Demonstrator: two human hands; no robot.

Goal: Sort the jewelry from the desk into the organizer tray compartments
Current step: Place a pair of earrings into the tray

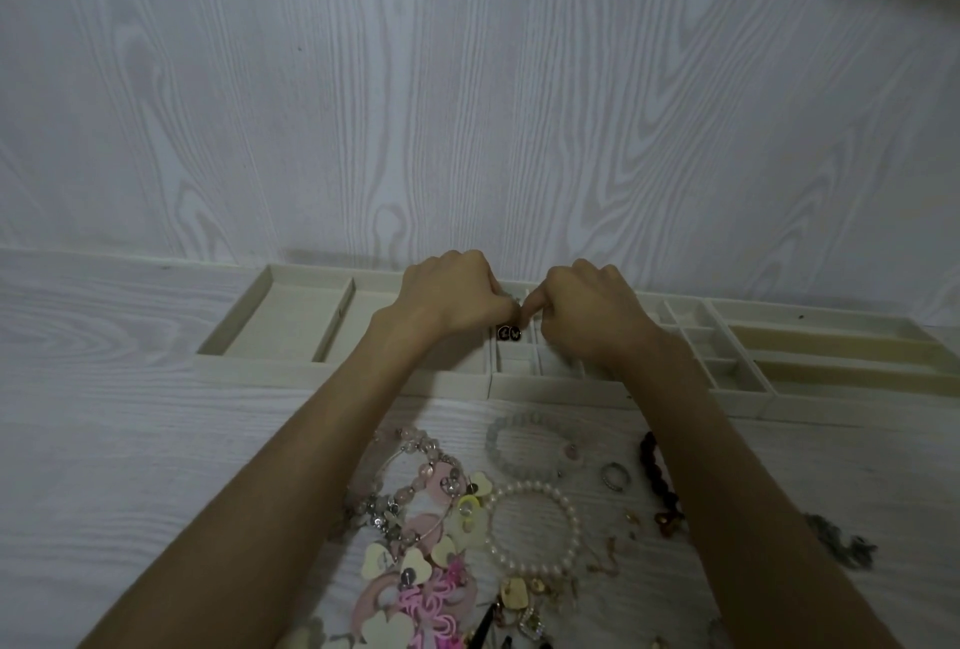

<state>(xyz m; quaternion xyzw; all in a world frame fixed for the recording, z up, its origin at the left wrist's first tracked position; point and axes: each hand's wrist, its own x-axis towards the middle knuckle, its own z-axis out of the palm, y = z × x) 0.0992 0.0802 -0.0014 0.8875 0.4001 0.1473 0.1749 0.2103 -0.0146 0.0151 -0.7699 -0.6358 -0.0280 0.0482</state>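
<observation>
Cream organizer trays [270, 331] stand in a row against the wall. Over the middle tray my left hand [457, 300] and my right hand [587, 316] meet, fingers curled, pinching a small item between them; what it is stays hidden. Just below the fingertips a pair of small dark earrings [509, 334] lies in a small compartment. On the desk in front lies a heap of jewelry: a pearl bracelet [535, 529], a pale bead bracelet [519, 446], a silver ring [615, 474], a dark red bead strand [657, 477] and pink bead pieces [426, 482].
The right tray [831, 352] has long slots, and the one beside it small square cells [701, 336]. Heart-shaped tags [410, 565] and pink clips [436, 601] lie near the front edge. A grey chain [841, 539] sits at the right. The wall rises directly behind the trays.
</observation>
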